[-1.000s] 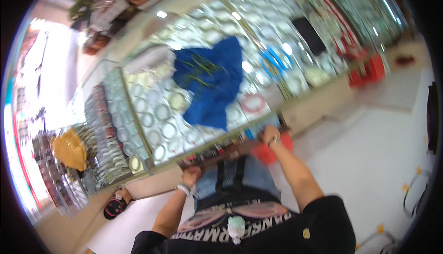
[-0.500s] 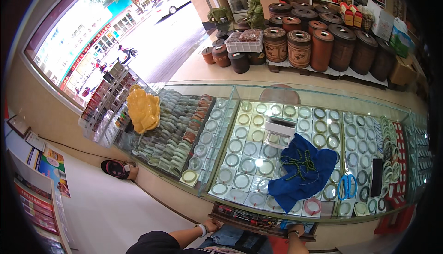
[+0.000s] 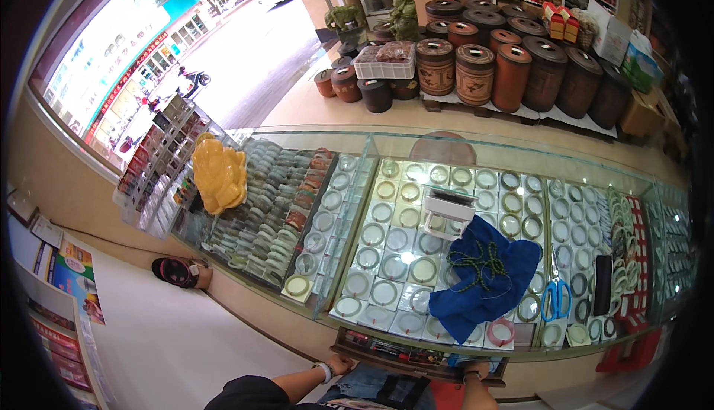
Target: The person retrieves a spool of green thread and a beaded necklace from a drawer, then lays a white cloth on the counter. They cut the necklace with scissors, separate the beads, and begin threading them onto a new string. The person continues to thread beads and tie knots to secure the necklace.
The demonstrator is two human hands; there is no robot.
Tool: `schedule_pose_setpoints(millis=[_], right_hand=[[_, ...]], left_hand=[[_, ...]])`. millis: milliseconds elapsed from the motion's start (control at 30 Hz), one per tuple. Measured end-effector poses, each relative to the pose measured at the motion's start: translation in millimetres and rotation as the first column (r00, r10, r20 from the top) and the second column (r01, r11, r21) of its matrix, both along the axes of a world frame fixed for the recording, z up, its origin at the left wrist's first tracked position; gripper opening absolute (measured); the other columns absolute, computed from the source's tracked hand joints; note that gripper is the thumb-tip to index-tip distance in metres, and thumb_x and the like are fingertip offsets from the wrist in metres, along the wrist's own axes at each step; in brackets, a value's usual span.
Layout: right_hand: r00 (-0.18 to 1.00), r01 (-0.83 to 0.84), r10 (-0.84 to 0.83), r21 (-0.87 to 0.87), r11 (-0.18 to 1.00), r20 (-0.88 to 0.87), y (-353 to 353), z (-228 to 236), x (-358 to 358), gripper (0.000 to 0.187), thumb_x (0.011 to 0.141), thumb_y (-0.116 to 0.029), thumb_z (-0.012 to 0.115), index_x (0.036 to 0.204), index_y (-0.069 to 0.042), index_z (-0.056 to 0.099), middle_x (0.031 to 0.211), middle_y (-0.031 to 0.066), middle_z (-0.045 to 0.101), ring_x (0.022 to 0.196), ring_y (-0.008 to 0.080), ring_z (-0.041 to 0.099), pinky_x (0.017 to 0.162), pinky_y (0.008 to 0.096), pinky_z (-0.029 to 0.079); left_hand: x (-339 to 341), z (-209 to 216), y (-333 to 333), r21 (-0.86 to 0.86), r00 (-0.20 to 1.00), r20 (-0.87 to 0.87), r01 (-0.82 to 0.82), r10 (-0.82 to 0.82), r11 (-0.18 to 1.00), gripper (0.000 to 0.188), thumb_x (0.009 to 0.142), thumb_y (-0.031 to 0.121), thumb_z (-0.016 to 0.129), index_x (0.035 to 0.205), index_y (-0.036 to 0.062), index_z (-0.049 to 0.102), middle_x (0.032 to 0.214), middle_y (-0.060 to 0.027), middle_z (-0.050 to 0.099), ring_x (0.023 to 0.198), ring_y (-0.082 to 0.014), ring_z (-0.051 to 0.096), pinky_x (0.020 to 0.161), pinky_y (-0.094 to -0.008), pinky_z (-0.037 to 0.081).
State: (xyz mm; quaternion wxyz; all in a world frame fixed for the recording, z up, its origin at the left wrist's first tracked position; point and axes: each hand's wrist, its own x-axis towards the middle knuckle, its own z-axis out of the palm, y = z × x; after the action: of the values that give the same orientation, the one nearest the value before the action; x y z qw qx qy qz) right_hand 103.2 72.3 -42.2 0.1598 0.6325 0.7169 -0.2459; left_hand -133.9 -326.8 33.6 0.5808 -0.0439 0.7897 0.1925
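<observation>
Below the glass counter a shallow brown drawer (image 3: 420, 367) stands pulled out, with small tools and coloured odds and ends inside. My left hand (image 3: 340, 365), with a pale bangle on its wrist, closes on the drawer's front edge near its left end. At the right end my right hand (image 3: 476, 370), wearing a dark wristband, grips the same edge; its fingers are partly hidden. On the glass above lies a crumpled blue cloth (image 3: 465, 309) with strings of dark green beads (image 3: 480, 267) on it. A small white device or box (image 3: 448, 213) stands behind the cloth.
Blue-handled scissors (image 3: 555, 300) and a black phone-like object (image 3: 602, 285) lie on the glass, right of the cloth. Rows of bangles (image 3: 383, 291) fill the case below. A yellow carved figure (image 3: 220, 175) stands at left. Lidded brown jars (image 3: 513, 75) line the far side.
The whole scene sits slightly further left and up in the view. Outside, the white car has moved right, toward the window's edge. Both hands stay at the drawer, which looks equally far out.
</observation>
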Motion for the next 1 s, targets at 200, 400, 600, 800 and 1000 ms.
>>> schedule_pose_setpoints(millis=[200, 400, 600, 800, 1000], right_hand=[[0.966, 0.148, -0.109, 0.155, 0.977, -0.236, 22.0, -15.0, 9.5, 0.044, 0.077, -0.031, 0.071, 0.111, -0.004, 0.066, 0.109, 0.0210, 0.067, 0.098, 0.0377, 0.064, 0.085, 0.0437, 0.051], [0.907, -0.190, 0.296, 0.335, 0.923, -0.300, -16.3, 77.7, 78.8, 0.038, 0.076, -0.025, 0.071, 0.104, -0.001, 0.062, 0.108, 0.0255, 0.062, 0.107, 0.0415, 0.054, 0.094, 0.0470, 0.043], [0.944, 0.013, 0.067, 0.242, 0.970, -0.322, -41.0, 77.0, 143.9, 0.020, 0.075, -0.015, 0.065, 0.092, -0.006, 0.061, 0.085, 0.0164, 0.062, 0.080, 0.0355, 0.058, 0.076, 0.0468, 0.049], [0.916, 0.252, -0.277, -0.121, 0.960, -0.289, -36.2, 30.3, 159.0, 0.017, 0.077, -0.016, 0.065, 0.089, -0.004, 0.062, 0.080, 0.0161, 0.064, 0.076, 0.0339, 0.060, 0.072, 0.0447, 0.050], [0.950, 0.218, -0.257, -0.210, 0.953, -0.176, -56.5, -33.2, 169.1, 0.018, 0.080, -0.017, 0.065, 0.090, -0.003, 0.061, 0.080, 0.0178, 0.065, 0.077, 0.0362, 0.063, 0.069, 0.0455, 0.051]], left_hand=[[1.2, -0.1, 15.2, -0.048, 0.991, 0.039, -0.125, 0.127, 0.991, 0.029, 0.092, 0.029, 0.064, 0.105, 0.0039, 0.072, 0.090, -0.0128, 0.072, 0.074, -0.0176, 0.068, 0.068, -0.0318, 0.055], [-0.6, -7.6, 13.0, 0.079, 0.985, -0.116, 0.138, -0.128, 0.987, 0.034, 0.091, 0.034, 0.062, 0.103, 0.0043, 0.072, 0.091, -0.0144, 0.072, 0.074, -0.0214, 0.067, 0.069, -0.0349, 0.053], [-20.7, -6.2, 21.4, 0.044, 0.932, -0.129, 0.347, -0.339, 0.937, 0.031, 0.087, 0.027, 0.060, 0.109, 0.0091, 0.073, 0.106, -0.0101, 0.071, 0.092, -0.0229, 0.068, 0.084, -0.0343, 0.054], [-45.2, -0.2, 32.0, 0.094, 0.966, -0.040, 0.258, -0.255, 0.962, 0.031, 0.089, 0.024, 0.056, 0.109, 0.0047, 0.070, 0.099, -0.0114, 0.072, 0.084, -0.0186, 0.069, 0.069, -0.0316, 0.055], [-67.7, -4.9, 55.7, 0.124, 0.653, -0.188, 0.757, -0.733, 0.642, 0.033, 0.084, 0.020, 0.057, 0.111, 0.0048, 0.069, 0.099, -0.0181, 0.070, 0.090, -0.0269, 0.068, 0.079, -0.0358, 0.053]])
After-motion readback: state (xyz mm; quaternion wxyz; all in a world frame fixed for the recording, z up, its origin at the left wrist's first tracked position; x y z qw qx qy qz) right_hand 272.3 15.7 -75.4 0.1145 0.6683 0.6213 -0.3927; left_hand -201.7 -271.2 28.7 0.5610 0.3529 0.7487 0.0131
